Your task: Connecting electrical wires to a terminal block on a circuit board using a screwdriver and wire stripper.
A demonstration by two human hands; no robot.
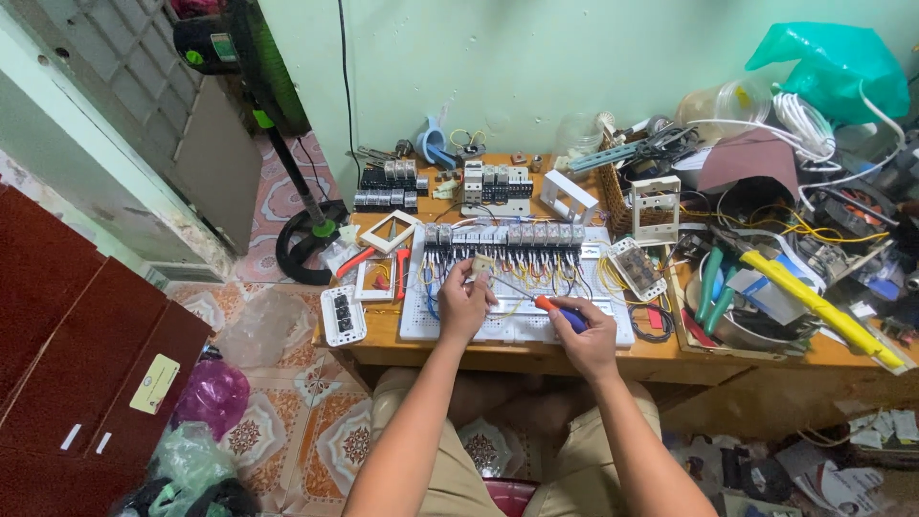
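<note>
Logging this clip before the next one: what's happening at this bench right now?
A seated person works at a cluttered wooden bench over a white perforated panel carrying a row of small wired modules. The left hand pinches a small pale part just below that row. The right hand holds a screwdriver with an orange-and-blue handle, its shaft angled toward the left hand. Pliers, cable coils and spare breakers lie around.

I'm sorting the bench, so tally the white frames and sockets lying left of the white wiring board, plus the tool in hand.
Empty white switch frames: 2
White socket plate: 1
Screwdriver, held in the right hand: 1
Total: 4
</note>
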